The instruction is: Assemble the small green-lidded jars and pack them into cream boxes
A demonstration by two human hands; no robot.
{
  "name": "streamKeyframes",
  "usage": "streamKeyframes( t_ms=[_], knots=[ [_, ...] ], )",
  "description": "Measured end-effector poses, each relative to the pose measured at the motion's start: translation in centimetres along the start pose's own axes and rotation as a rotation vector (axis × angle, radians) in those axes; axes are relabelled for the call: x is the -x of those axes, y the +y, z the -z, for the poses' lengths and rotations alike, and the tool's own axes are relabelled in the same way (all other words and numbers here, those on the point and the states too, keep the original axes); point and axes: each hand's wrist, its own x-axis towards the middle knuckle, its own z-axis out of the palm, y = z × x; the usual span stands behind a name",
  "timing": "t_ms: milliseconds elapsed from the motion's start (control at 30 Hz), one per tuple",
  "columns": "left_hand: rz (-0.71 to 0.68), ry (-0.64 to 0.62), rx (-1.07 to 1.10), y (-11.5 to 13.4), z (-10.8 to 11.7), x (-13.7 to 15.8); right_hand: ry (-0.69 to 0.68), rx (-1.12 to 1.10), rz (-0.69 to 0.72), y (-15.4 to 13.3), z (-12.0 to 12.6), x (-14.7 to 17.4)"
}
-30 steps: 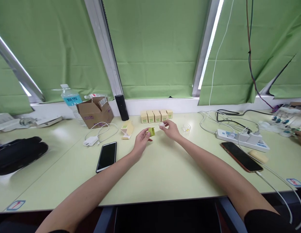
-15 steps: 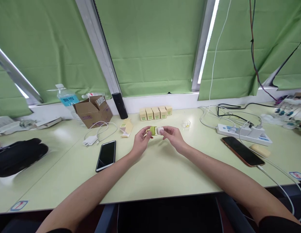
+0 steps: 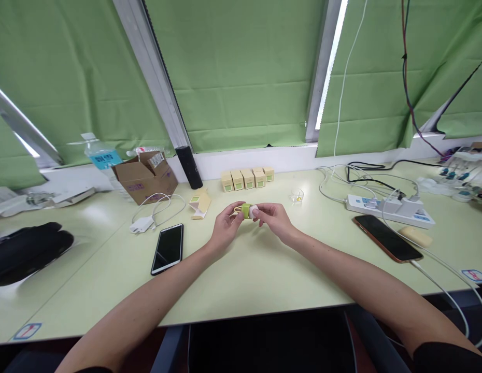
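Note:
My left hand (image 3: 225,228) and my right hand (image 3: 275,220) meet over the middle of the pale green table (image 3: 244,269). Between their fingertips is a small green piece (image 3: 245,211) held by the left hand, and a small white round piece (image 3: 254,211) pressed against its right end by the right hand. Behind the hands a row of several small yellow boxes (image 3: 247,178) stands by the window sill. An opened yellow box (image 3: 200,203) lies to the left, and a tiny clear cup (image 3: 297,196) sits to the right.
A black phone (image 3: 167,248) lies left of my forearm beside a white charger with cable (image 3: 142,224). A cardboard box (image 3: 145,176), black cylinder (image 3: 188,167) and water bottle (image 3: 101,158) stand at the back left. A power strip (image 3: 388,211) and a second phone (image 3: 386,244) lie at right; a black bag (image 3: 27,251) at far left.
My right hand has brought the white piece leftward from near the yellow boxes to the green piece in my left hand; the two pieces now touch. The view has shifted slightly.

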Motion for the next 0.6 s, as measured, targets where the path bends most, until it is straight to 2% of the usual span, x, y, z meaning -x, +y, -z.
streamKeyframes(
  t_ms=[400,600],
  knots=[
    [-0.167,0.000,-0.269,0.11,0.18,0.37,-0.004,-0.074,-0.025,-0.05,-0.20,0.22],
    [-0.155,0.025,-0.274,-0.16,-0.17,0.68,0.003,-0.126,-0.055,-0.36,-0.23,0.38]
  ],
)
